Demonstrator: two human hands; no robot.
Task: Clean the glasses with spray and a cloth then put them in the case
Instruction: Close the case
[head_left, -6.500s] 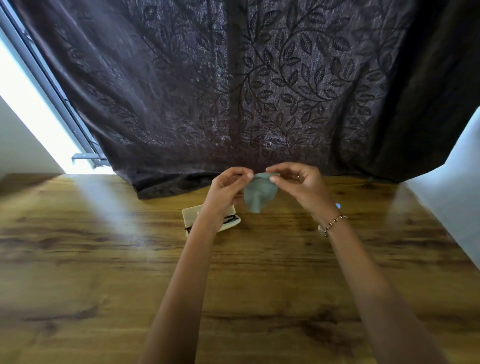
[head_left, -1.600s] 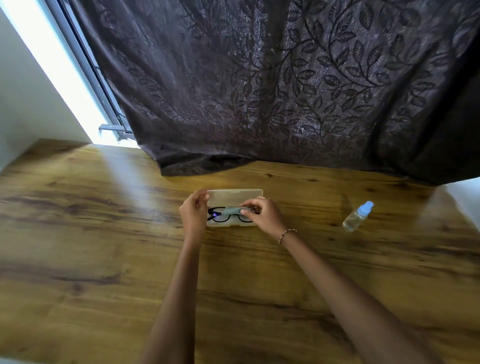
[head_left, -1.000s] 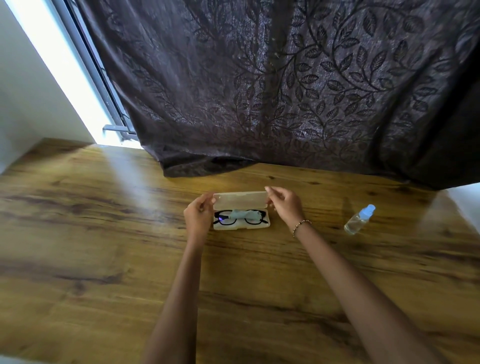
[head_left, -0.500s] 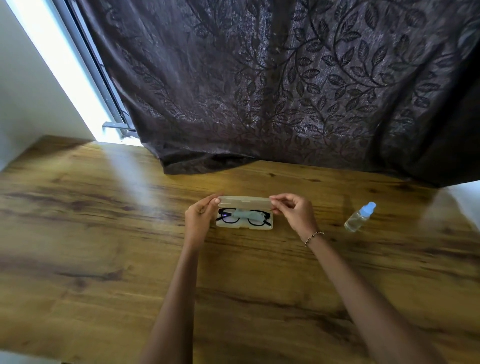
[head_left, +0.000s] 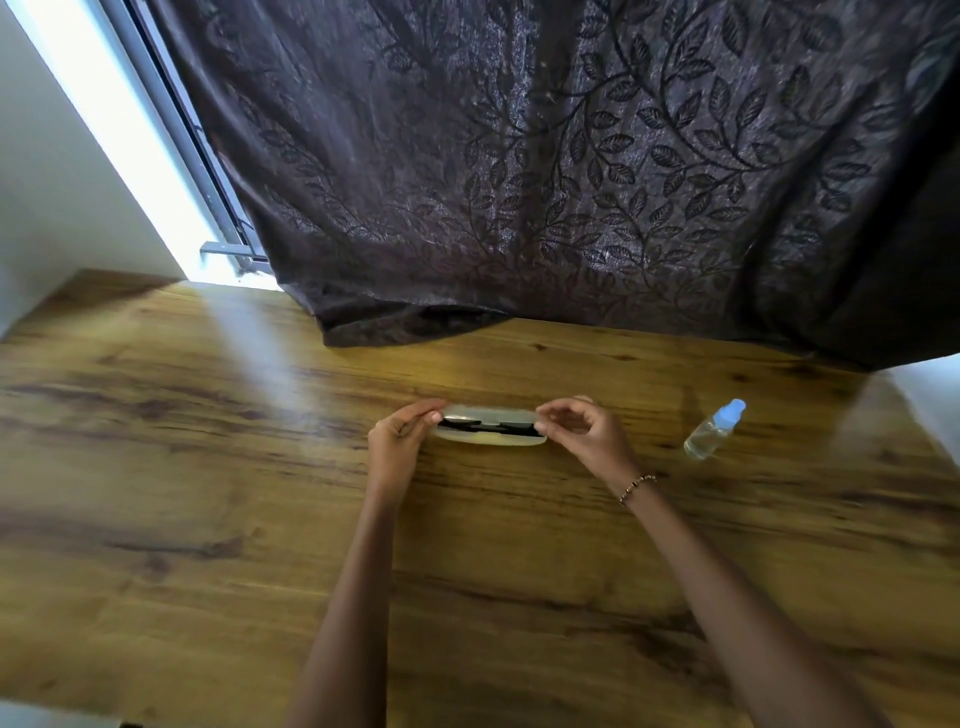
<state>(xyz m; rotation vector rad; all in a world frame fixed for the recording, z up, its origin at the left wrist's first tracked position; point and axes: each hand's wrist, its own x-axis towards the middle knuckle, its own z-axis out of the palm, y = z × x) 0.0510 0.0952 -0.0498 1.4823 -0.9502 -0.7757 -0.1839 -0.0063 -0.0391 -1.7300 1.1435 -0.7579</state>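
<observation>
A pale translucent glasses case lies on the wooden table, its lid lowered almost flat over the base. Through the narrow gap I see the black glasses inside; the cloth is hidden. My left hand pinches the lid's left end. My right hand pinches the lid's right end. A small clear spray bottle with a light blue cap lies to the right of the case, apart from both hands.
A dark leaf-patterned curtain hangs along the table's far edge and drapes onto it behind the case. A bright window strip runs at the left. A white wall borders the right side.
Earlier both hands held the cloth, then laid it on the glasses in the open case. Over the last second both hands have swung the lid down until it is nearly shut.
</observation>
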